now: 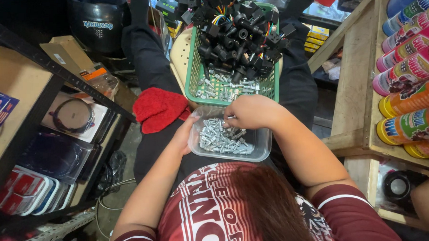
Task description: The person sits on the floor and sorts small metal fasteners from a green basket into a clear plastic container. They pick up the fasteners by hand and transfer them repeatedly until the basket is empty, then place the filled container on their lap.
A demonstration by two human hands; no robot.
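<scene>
The clear plastic tub of small silvery bolts is resting on the person's lap, near the camera, just this side of the green basket. The right hand is hovering over the far rim of the tub with its fingers curled down among the bolts, apparently pinching one or two, though the knuckles are hiding the tips and I cannot tell for sure what they are grasping. The left hand is cupping the tub's left wall, fingers wrapped against it and steadying it. To do this picking well, the left hand should be keeping the tub level, since it is sitting on the legs rather than on a worktop and could tip. The right should be lifting only a few bolts at a time, clear of the rim, so none are dropping to the floor. Beyond the tub, the basket is holding more bolts at its near end and a heap of black plugs with coloured wires at the far end. A red cloth is lying to the left, shelves of packets are standing further left, and spray cans are lining the right.
</scene>
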